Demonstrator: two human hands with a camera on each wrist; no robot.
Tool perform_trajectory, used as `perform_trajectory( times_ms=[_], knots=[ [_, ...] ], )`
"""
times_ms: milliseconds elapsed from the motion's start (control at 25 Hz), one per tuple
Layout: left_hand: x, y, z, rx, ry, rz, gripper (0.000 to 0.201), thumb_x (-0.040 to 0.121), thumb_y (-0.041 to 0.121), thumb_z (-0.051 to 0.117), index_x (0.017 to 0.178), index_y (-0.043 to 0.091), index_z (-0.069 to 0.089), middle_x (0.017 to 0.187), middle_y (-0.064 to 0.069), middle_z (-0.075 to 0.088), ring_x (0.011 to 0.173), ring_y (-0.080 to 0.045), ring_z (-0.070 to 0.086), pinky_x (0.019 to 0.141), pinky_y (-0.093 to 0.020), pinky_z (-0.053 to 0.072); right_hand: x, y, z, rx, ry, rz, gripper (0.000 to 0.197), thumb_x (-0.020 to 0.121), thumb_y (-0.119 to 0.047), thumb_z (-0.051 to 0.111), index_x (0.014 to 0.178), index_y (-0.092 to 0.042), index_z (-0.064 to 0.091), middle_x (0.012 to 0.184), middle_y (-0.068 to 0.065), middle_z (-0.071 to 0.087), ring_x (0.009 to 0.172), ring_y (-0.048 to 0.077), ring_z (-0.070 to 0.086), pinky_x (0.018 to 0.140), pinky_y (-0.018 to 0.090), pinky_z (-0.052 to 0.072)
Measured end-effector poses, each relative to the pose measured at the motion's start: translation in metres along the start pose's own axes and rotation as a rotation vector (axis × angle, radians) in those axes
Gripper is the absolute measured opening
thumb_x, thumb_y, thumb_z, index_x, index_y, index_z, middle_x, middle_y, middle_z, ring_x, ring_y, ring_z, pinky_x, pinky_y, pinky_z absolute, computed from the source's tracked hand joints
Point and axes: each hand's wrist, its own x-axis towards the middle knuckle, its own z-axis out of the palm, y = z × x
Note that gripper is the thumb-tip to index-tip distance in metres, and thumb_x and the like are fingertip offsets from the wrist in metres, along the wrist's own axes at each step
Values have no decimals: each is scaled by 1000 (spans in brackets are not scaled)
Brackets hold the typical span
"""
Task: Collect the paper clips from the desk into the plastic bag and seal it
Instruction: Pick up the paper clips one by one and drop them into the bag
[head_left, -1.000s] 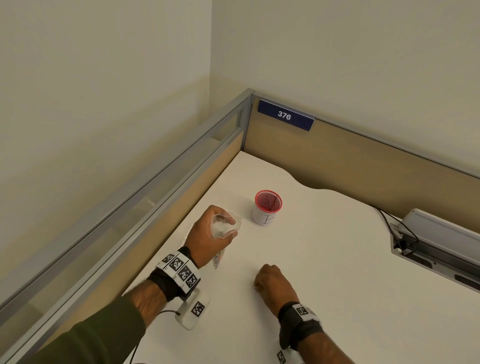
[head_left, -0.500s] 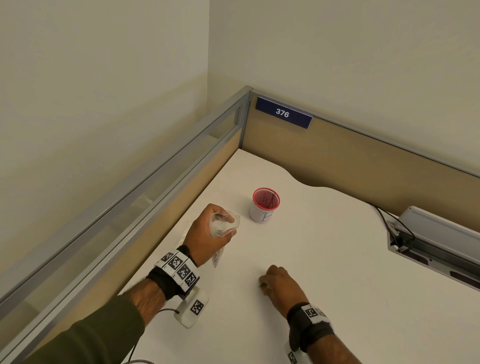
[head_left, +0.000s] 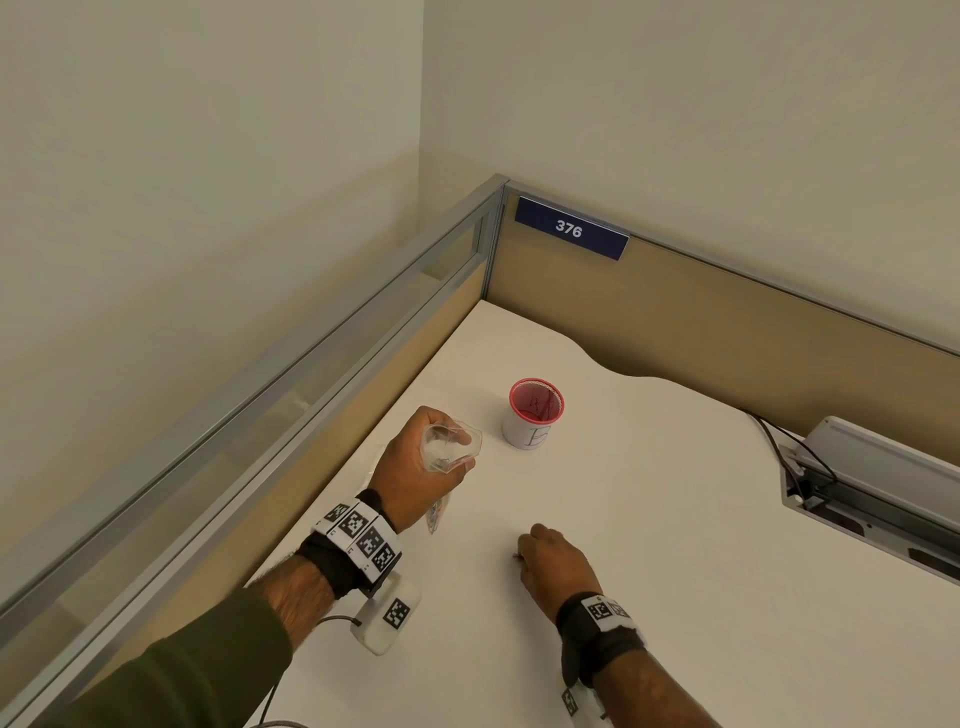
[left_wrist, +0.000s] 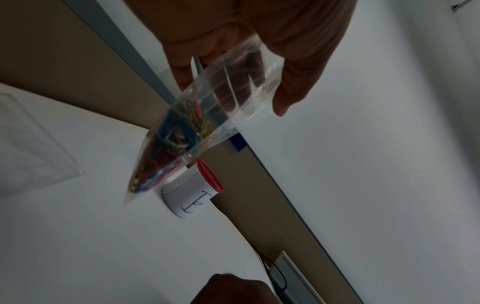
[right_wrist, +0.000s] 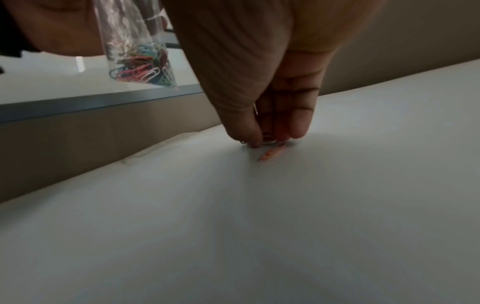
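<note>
White desk (head_left: 675, 519), right hand (head_left: 553, 566) shifted left, pinching paper clips (right_wrist: 267, 136)

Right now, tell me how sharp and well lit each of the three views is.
Head view: bright, even, sharp, edges bowed by the wide lens. Left wrist view: dim, plastic bag slightly smeared. Right wrist view: right hand soft, casting shadow over the orange clip on the desk.

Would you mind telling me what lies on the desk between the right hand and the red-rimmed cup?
Nothing: in the head view, the desk is bare between the right hand and the cup.
</note>
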Motion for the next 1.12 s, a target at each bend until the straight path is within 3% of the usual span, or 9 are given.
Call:
perform_trajectory(
  times_ms=[280, 360, 440, 600, 680, 760, 920, 1120],
  knots=[
    [0, -2, -3, 4, 9, 5, 46, 73, 36, 77, 109, 17, 57, 109, 2, 71, 112, -16, 67, 106, -40, 51, 0, 12, -22, 270, 25, 161, 11, 86, -20, 58, 92, -16, 66, 90, -4, 54, 90, 20, 59, 74, 23, 43],
    [0, -3, -2, 2, 8, 5, 45, 73, 35, 78, 109, 17, 56, 109, 3, 71, 111, -15, 67, 105, -37, 51, -2, 7, -47, 344, 121, 146, 7, 85, -20, 61, 89, -18, 67, 88, -3, 59, 82, 16, 58, 72, 23, 45],
    [0, -4, 1, -1, 4, -9, 41, 77, 24, 80, 109, 17, 56, 109, 3, 71, 112, -14, 67, 105, -36, 51, -3, -5, -81, 436, 267, 98, 3, 84, -19, 65, 86, -19, 68, 86, -3, 62, 75, 13, 57, 70, 23, 48],
    [-1, -3, 8, 22, -15, -10, 40, 81, 14, 82, 111, 16, 55, 109, 3, 70, 110, -12, 67, 101, -32, 52, -5, -46, -154, 625, 506, -62, 4, 85, -18, 68, 89, -19, 69, 81, -12, 62, 74, 4, 57, 68, 10, 47],
    [0, 0, 9, 28, -26, -6, 41, 81, 18, 82, 112, 17, 55, 110, 3, 70, 109, -13, 67, 98, -32, 53, -4, -65, -174, 649, 518, -143, 7, 86, -19, 68, 92, -20, 70, 83, -12, 63, 76, 3, 58, 70, 8, 48],
    [0, 1, 9, 31, -34, -4, 41, 81, 22, 82, 112, 20, 54, 110, 4, 68, 107, -15, 67, 94, -33, 56, 0, -79, -179, 600, 474, -193, 8, 87, -24, 67, 94, -22, 70, 87, -9, 65, 79, 6, 59, 71, 12, 50],
    [1, 2, 9, 35, -36, -10, 45, 77, 29, 80, 111, 22, 51, 103, 8, 64, 100, -15, 67, 88, -34, 58, 5, -88, -172, 534, 432, -207, 13, 89, -27, 65, 99, -20, 70, 92, -5, 66, 80, 6, 58, 73, 13, 49],
    [-2, -4, 7, 12, -11, -33, 40, 80, 16, 82, 110, 19, 55, 106, 12, 70, 105, -8, 67, 94, -28, 54, -1, -62, -164, 572, 535, -160, 10, 88, -16, 65, 95, -20, 71, 86, -13, 62, 78, -2, 56, 70, 3, 43]
  ],
)
